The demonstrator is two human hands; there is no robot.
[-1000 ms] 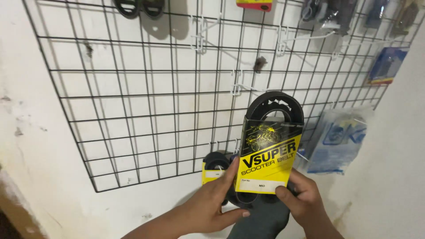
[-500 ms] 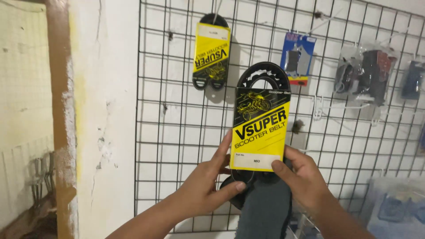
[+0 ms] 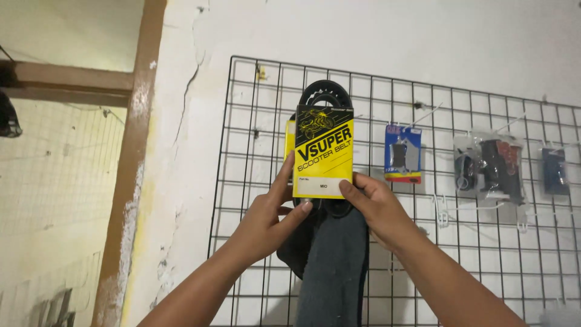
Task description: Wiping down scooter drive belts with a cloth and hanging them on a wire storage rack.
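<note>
Far left: a brown wooden post (image 3: 130, 163) runs up the wall, with a cross beam (image 3: 66, 83) joining it from the left. The white wall (image 3: 181, 151) beside the post is cracked and chipped.

A black wire grid (image 3: 242, 181) hangs on that wall and fills the right half of the view.

Left hand (image 3: 266, 221): raised in front of the grid, fingers closed on the lower left edge of the belt pack (image 3: 324, 151), thumb pressed on the bottom corner of its yellow card. Fingers lie along the card's left side.

Belt pack: a black looped belt in a yellow card sleeve, held upright against the upper middle of the grid. The top of the loop shows above the card; the lower part shows below it. A second yellow card edge shows just behind it on the left.

A dark grey cloth (image 3: 336, 266) hangs below the pack, between the two hands, draped down past the lower frame edge. Whether either hand grips it, I cannot tell.

Right hand (image 3: 375, 209): fingers closed on the lower right corner of the pack, thumb on the card face.

Right of the pack, hanging on the grid: a small blue carded pack (image 3: 403, 153), then a clear bag (image 3: 491, 166) with dark parts, then a dark blue pack (image 3: 555, 171) near the right edge. White hooks (image 3: 445, 212) stand out below them.
</note>
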